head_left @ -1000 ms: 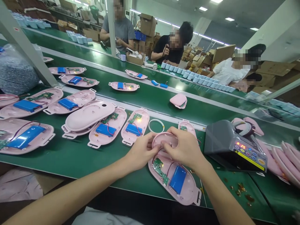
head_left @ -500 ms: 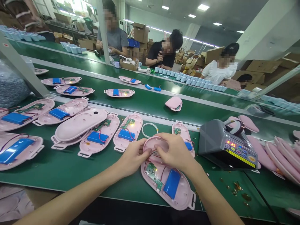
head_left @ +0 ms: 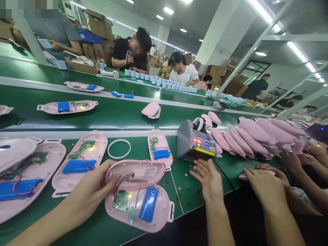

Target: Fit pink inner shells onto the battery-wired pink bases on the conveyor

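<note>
While the left hand [head_left: 96,186] pinches the left end of a pink cover [head_left: 151,169], most of its fingers hidden behind, the cover tilts over the lower shell [head_left: 161,208] and masks its far rim. The right hand [head_left: 210,181] has its fingers spread near the tape dispenser [head_left: 186,140]; contact is unclear. Scrap-dotted green tabletop [head_left: 185,194] separates shell and right hand; the shell reaches the front edge.

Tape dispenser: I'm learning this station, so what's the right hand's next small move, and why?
Probably ease the right hand to the front of the tape dispenser for a strip, if one is out: that hand is open nearby and looks empty, while the left hand holds a pink shell half tilted above the one with the blue battery.
</note>
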The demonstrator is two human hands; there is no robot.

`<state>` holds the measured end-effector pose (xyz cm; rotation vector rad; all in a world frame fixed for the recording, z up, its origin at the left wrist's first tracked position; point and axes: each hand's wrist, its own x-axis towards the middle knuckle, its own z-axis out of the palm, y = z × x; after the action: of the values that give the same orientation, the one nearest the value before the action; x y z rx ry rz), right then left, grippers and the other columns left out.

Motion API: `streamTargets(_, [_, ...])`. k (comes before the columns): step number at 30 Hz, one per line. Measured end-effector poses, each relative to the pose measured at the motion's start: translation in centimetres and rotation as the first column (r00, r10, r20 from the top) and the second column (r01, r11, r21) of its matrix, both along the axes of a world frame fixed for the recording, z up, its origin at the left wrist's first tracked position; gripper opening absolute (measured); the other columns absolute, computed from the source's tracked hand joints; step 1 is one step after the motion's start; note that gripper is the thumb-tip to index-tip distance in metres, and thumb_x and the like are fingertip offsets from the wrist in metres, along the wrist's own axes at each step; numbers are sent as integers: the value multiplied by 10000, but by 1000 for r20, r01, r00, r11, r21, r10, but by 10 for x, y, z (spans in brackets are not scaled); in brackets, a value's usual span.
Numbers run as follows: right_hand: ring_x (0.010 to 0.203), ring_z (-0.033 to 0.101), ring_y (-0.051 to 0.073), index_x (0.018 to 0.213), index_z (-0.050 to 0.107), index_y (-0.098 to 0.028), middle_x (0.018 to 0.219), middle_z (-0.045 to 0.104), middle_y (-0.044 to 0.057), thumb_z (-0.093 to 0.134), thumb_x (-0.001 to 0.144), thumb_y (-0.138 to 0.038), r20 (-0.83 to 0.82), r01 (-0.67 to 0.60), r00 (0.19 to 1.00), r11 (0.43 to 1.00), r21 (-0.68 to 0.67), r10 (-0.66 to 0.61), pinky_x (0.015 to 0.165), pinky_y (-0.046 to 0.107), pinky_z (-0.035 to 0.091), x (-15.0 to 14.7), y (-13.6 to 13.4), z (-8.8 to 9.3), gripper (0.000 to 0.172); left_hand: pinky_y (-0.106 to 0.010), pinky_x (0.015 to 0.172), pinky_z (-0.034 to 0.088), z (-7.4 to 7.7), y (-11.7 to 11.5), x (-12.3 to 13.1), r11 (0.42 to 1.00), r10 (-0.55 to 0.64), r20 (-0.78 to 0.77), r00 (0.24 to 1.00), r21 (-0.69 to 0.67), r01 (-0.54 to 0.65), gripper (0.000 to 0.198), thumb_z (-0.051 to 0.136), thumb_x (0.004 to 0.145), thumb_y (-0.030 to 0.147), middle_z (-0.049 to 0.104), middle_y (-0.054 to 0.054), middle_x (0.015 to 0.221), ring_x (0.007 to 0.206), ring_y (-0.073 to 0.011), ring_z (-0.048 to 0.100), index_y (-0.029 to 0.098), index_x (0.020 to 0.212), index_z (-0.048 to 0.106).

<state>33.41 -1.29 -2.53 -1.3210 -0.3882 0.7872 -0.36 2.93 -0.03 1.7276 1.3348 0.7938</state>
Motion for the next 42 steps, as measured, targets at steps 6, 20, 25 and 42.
streamTargets(6, [639, 576, 120, 804, 600, -143, 771, 622, 8, 910, 393, -450, -2, 86, 996, 996, 19, -85, 584, 273, 584, -6, -5, 8, 599, -313, 740, 536, 0, 11, 12, 965, -236, 118, 965, -84, 247, 400, 550, 900, 492, 734, -49, 936, 860, -259, 670, 203, 1163, 636])
streamTargets(20, [1066, 520, 198, 860, 582, -156, 1212, 505, 101, 411, 994, -169, 845, -653, -458, 541, -531, 277, 891, 343, 480, -140, 63, 67, 218, -304, 771, 504, -21, 15, 12, 962, -191, 453, 871, -90, 257, 168, 537, 859, 218, 676, -29, 933, 871, -197, 630, 163, 992, 623])
streamTargets(25, [1077, 518, 220, 850, 615, -151, 1183, 525, 115, 416, 983, -163, 817, -629, -557, 567, -532, 150, 872, 359, 478, -143, 67, 55, 241, -266, 680, 448, -18, 14, 11, 971, -170, 439, 882, -78, 226, 151, 488, 821, 157, 605, 1, 809, 753, -161, 558, 150, 915, 606])
streamTargets(42, [667, 579, 135, 812, 710, -179, 749, 673, 10, 591, 835, -352, 687, -692, -161, 415, -590, 708, 624, 236, 430, -136, 85, 70, 211, -314, 795, 506, -23, 4, 11, 970, -31, 644, 764, -166, 179, 326, 679, 836, 386, 685, -70, 941, 886, -220, 635, 129, 1031, 635])
